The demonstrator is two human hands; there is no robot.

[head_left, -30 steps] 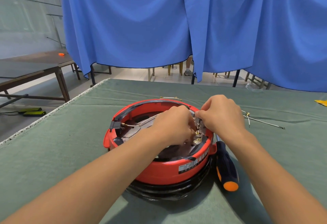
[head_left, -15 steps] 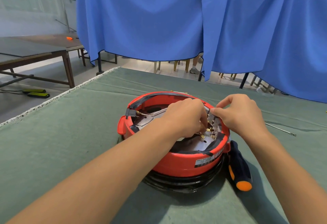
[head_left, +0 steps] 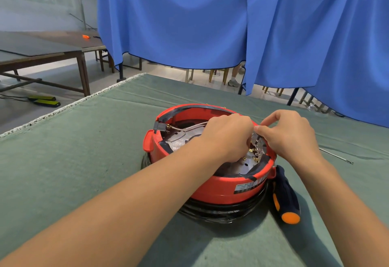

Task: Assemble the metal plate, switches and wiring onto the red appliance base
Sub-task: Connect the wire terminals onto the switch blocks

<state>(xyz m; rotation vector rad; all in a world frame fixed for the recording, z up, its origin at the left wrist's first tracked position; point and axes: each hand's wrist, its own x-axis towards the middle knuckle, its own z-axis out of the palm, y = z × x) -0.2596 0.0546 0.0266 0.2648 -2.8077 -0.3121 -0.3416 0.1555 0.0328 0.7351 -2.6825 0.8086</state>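
- Two hands are at work inside the red appliance base, which sits upturned on the green-covered bench, roughly at its middle.
- The right hand pinches a small metal switch bracket between thumb and forefinger, at the right inner rim of the base; its other fingers are curled.
- The left hand is curled, knuckles up, just beside that bracket. Its fingertips are hidden, so what it has hold of, if anything, I cannot tell.
- Done, as far as can be seen: the metal plate lies in the bottom of the base, and a pale wire runs from a black connector at the left rim towards the left hand.
- Outstanding, in my judgement: the bracket appears not yet seated, and several brass terminals beneath it look unconnected. No fastening is visible.
- A screwdriver with black and orange handle lies on the bench, touching the right side of the base, untouched.
- A thin metal rod lies well apart to the right.
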